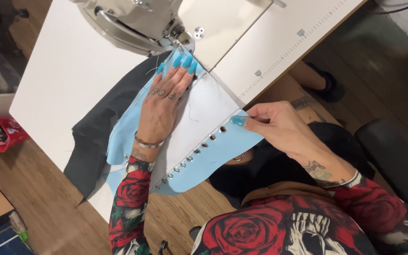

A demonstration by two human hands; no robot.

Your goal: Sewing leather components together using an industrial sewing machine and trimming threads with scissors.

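My left hand (164, 97) lies flat, fingers spread, on a light blue and white fabric piece (199, 127), pressing it down just in front of the sewing machine head (138, 21). The fingertips reach the needle area. My right hand (279, 125) pinches the near edge of the same piece, beside a row of several metal eyelets (197, 151) along a light blue strip. A dark grey fabric (105, 127) lies under the blue piece and hangs off the table's edge.
The white sewing table (67, 75) has a printed ruler strip (289, 47) along its right edge. A red container (3, 132) stands at the left. Wooden floor lies below, and a black chair (393, 156) is at the right.
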